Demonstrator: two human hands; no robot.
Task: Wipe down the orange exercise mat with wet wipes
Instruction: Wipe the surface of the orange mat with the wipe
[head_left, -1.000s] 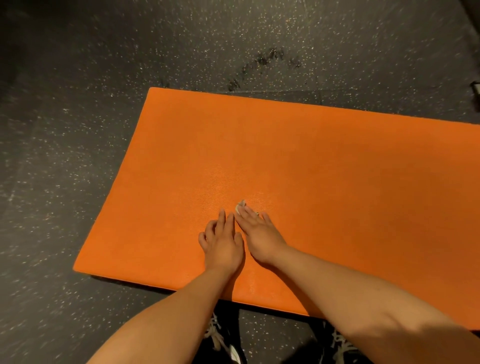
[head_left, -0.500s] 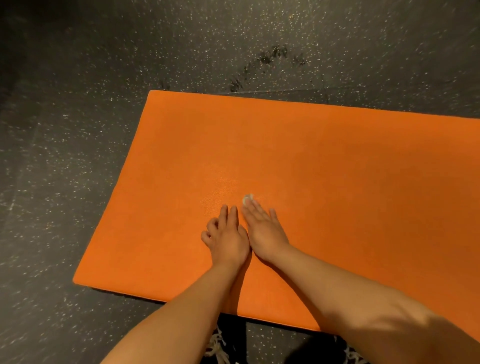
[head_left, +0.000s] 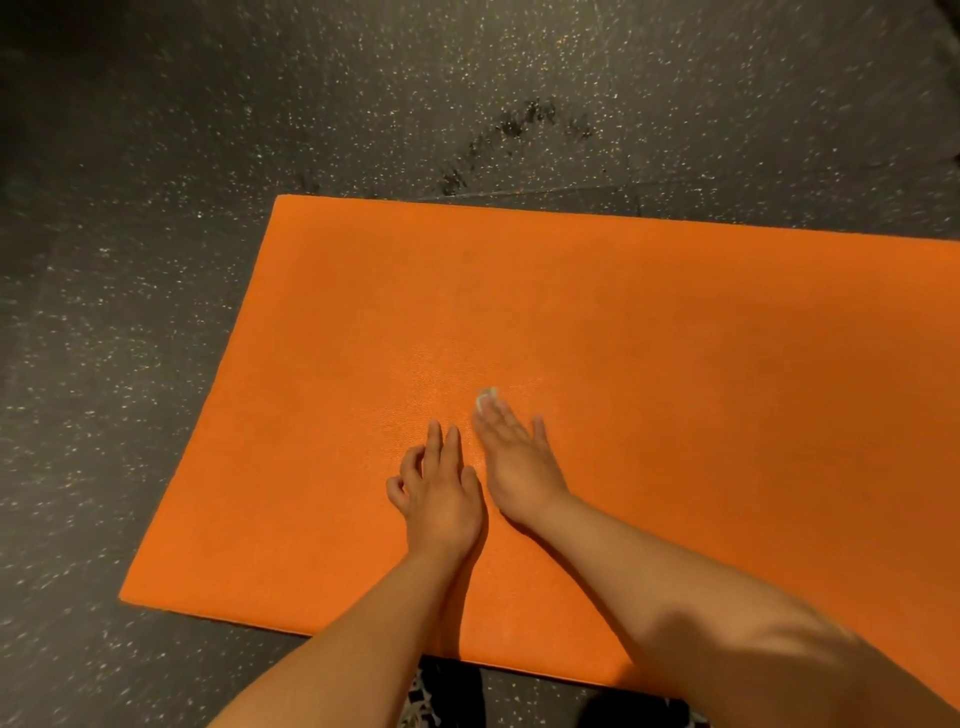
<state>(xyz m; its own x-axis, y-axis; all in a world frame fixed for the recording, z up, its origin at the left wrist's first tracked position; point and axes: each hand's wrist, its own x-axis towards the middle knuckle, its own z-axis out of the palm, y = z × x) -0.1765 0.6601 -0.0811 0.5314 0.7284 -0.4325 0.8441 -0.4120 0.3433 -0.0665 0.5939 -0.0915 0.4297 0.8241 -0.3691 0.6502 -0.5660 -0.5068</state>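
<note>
The orange exercise mat lies flat on the dark floor and fills the middle and right of the view. Both hands rest on it side by side near its front edge. My right hand lies flat with straight fingers and presses a wet wipe onto the mat; only a small pale corner of the wipe shows past the fingertips. My left hand rests on the mat just left of the right one, two fingers straight and the outer ones slightly bent, holding nothing.
Dark speckled rubber floor surrounds the mat, with a dark stain beyond the far edge. My shoes show below the mat's near edge.
Both hands have slid a little forward, away from me, across the mat, the right one pushing the wipe ahead. The camera has tilted slightly.
</note>
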